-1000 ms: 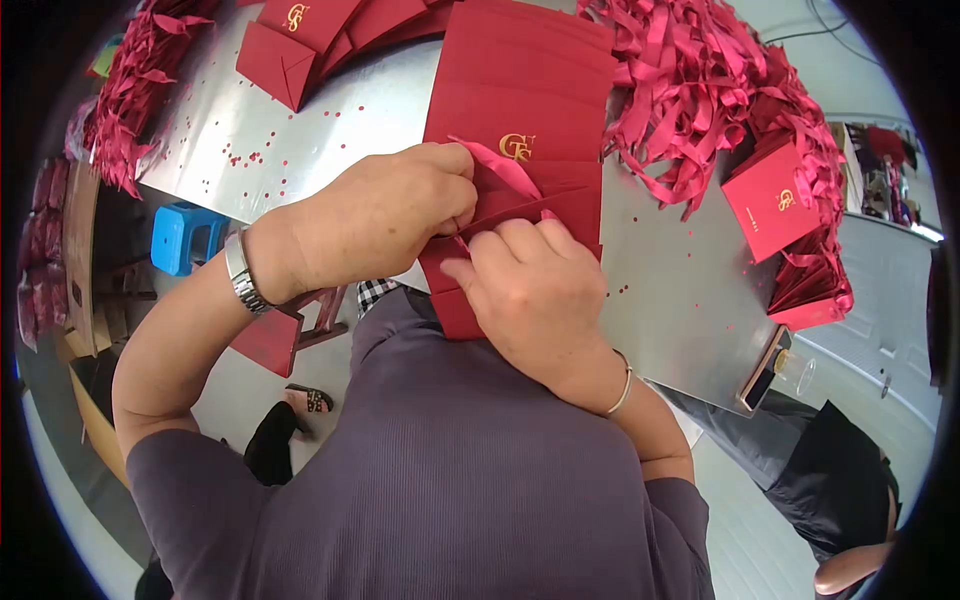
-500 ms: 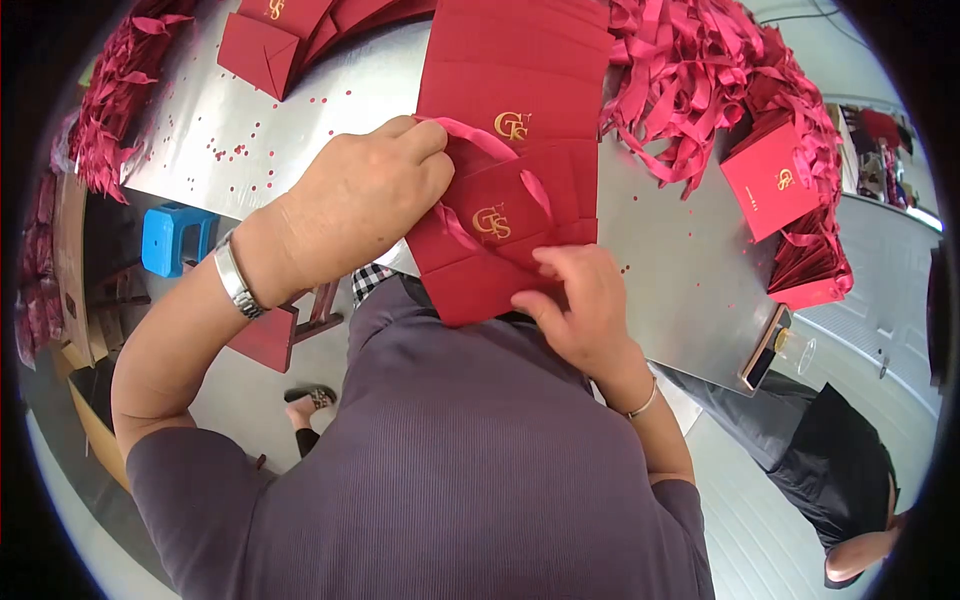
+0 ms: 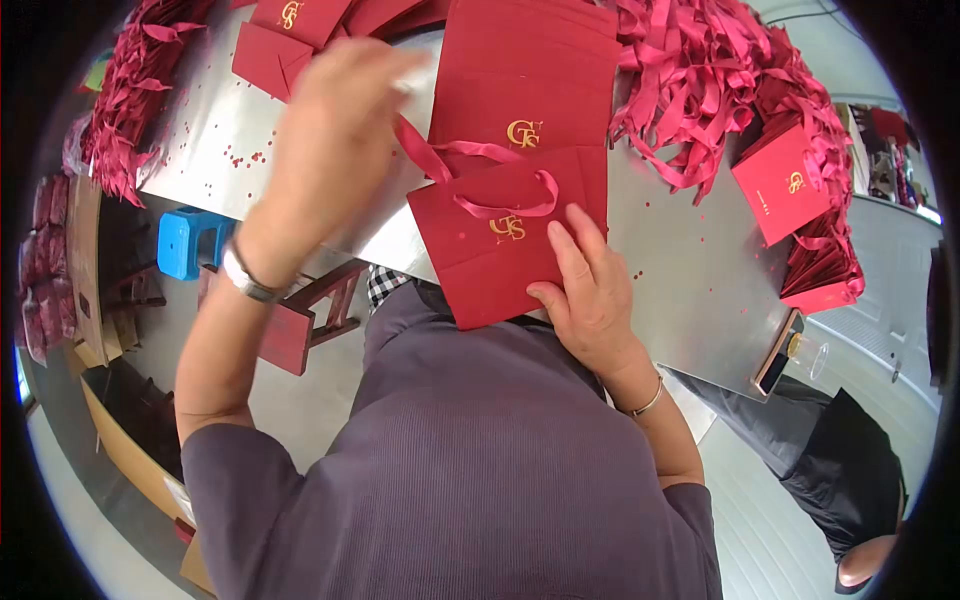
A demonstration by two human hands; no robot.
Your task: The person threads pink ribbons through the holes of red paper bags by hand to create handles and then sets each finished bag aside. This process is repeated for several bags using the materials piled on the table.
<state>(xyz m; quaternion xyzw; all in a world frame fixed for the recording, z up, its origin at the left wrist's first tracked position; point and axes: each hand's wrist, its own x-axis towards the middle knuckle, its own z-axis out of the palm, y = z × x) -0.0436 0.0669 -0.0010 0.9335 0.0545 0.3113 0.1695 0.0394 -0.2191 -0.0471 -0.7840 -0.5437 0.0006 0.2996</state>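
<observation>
A flat red paper bag (image 3: 485, 285) with a gold logo lies at the table's near edge, tilted slightly. A pink ribbon handle (image 3: 515, 211) loops over its front; another ribbon (image 3: 425, 155) sticks out at its upper left. My right hand (image 3: 590, 290) rests on the bag's right side, fingers stretched out and holding nothing. Up and to the left of the bag, my left hand (image 3: 340, 150) is smeared by motion. Its fingers are too blurred to tell whether anything is in them. Beneath and beyond the bag is an overlapping row of red bags (image 3: 525, 70).
A heap of ribboned bags (image 3: 700, 80) lies at right, beside a standing-out red bag (image 3: 785, 190). More red bags (image 3: 275, 55) and ribbons (image 3: 130, 100) are at left. A phone (image 3: 775, 355) lies at the right edge. A blue stool (image 3: 180, 245) and another person (image 3: 835, 460) are beyond the table.
My left hand has moved up and left, off the bag's ribbon. My right hand has flattened onto the bag, whose front now shows more fully. The view has shifted slightly.
</observation>
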